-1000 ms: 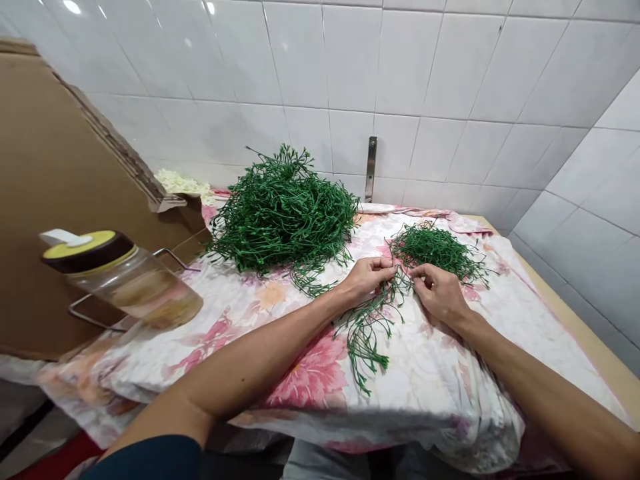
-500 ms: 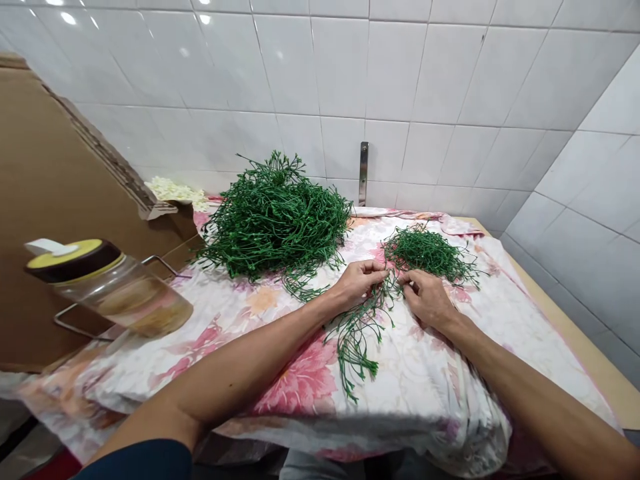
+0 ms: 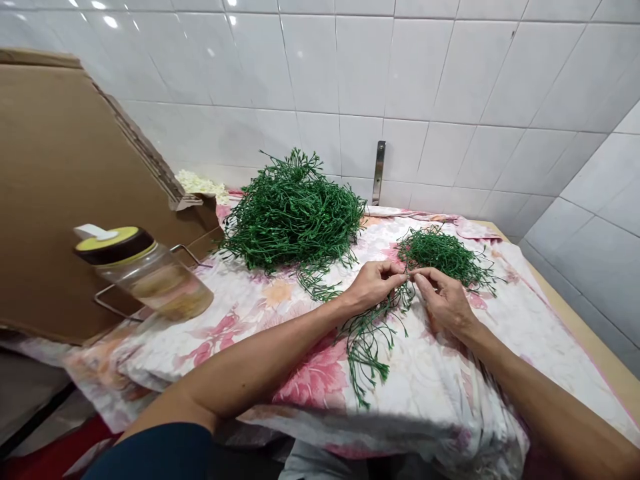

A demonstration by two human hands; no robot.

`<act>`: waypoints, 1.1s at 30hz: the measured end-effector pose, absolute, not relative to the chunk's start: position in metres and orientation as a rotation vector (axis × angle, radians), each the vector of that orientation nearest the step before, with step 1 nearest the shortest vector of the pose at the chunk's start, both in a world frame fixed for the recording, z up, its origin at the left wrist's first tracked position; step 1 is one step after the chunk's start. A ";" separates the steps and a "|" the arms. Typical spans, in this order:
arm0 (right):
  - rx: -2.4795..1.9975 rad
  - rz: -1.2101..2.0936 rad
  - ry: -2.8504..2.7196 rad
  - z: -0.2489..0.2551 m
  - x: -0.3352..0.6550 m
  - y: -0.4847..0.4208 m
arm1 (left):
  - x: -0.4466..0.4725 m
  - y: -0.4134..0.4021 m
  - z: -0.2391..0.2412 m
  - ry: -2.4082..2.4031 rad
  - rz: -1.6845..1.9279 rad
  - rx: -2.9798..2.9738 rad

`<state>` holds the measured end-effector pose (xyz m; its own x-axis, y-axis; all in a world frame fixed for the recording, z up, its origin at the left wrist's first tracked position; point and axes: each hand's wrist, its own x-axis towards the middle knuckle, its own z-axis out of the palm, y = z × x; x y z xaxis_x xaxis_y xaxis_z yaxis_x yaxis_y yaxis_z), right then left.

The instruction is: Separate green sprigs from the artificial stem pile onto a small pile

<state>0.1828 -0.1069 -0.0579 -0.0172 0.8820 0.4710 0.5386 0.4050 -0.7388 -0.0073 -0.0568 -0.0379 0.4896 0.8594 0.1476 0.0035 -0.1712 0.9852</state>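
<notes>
**Q:** What's closest to me?

**A:** A dark blue sleeve (image 3: 150, 453) at the bottom edge, then two bare forearms reaching across a table. The left hand (image 3: 375, 287) and right hand (image 3: 443, 300) nearly meet, both curled almost closed. Each pinches the same thin green sprig (image 3: 370, 347) between thumb and fingertips, and its branching stems droop onto the cloth below.

**Q:** What's under them?

**A:** A rumpled floral cloth (image 3: 430, 373), white with pink blooms, spread over a pale wooden table (image 3: 590, 340).

**Q:** Are there any containers?

**A:** One, to the left of the hands: a clear jar (image 3: 155, 283) with a bent wire frame (image 3: 117, 300) around it. Its dark lid (image 3: 113, 245) has a yellow top and a white tab. Something pale amber sits inside, but I can't tell exactly what.

**Q:** And farther away?

**A:** Just beyond the right hand lies a small heap of green sprigs (image 3: 443, 257). A much larger tangled heap (image 3: 293, 217) sits beyond the left hand. Past that, cream-white blossoms (image 3: 200, 183) lie beside a brown cardboard sheet (image 3: 75, 193). A metal bracket (image 3: 379, 172) is fixed to the white tile wall (image 3: 310, 67).
</notes>
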 end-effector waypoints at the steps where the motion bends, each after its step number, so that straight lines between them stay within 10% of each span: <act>1: -1.258 0.452 -1.699 -0.059 0.182 -0.107 | -0.006 -0.058 -0.039 0.769 0.916 1.572; 33: -1.225 1.194 -1.223 -0.047 0.175 -0.107 | -0.007 -0.054 -0.047 0.763 0.821 1.541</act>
<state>0.1747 -0.1070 -0.0474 0.0039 1.0000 0.0026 0.0214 0.0025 -0.9998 -0.0071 -0.0543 -0.0467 0.5404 0.8371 0.0848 0.0234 -0.1156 0.9930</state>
